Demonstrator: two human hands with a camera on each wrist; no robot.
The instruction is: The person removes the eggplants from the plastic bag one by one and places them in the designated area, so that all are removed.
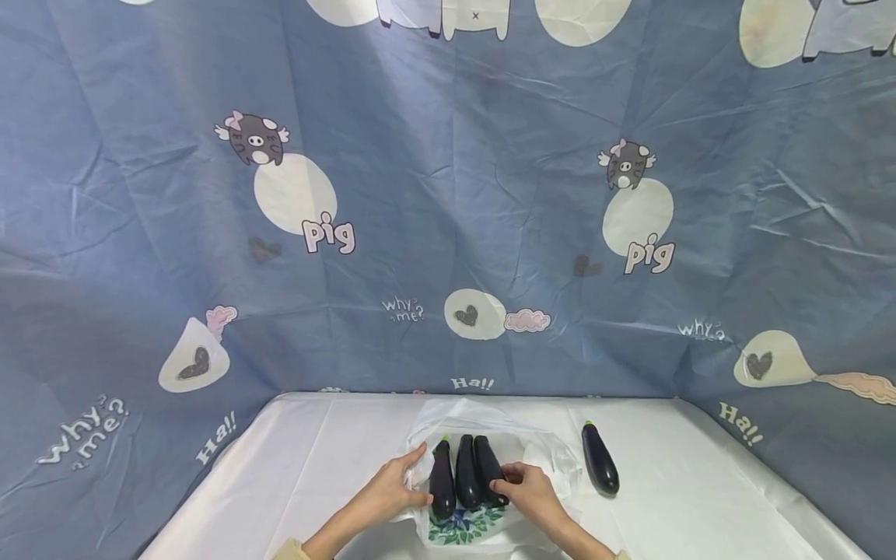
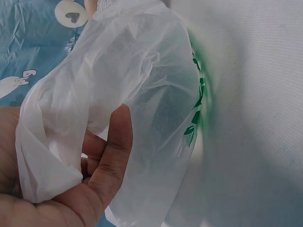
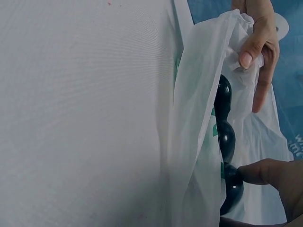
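A white translucent plastic bag (image 1: 521, 537) with a green leaf print lies spread at the front of the table, its mouth facing up. Three dark eggplants lie side by side in it: a left eggplant (image 1: 442, 482), a middle eggplant (image 1: 467, 474) and a right eggplant (image 1: 488, 463). My left hand (image 1: 389, 491) holds the bag's left edge, the plastic draped between thumb and fingers in the left wrist view. With thumb and fingers, my right hand (image 1: 533, 491) grips the lower part of the right eggplant; its far side is hidden in the right wrist view.
One more eggplant (image 1: 600, 460) lies on the white tablecloth (image 1: 329, 435) to the right of the bag. A blue printed curtain (image 1: 420, 233) hangs behind the table and along its sides.
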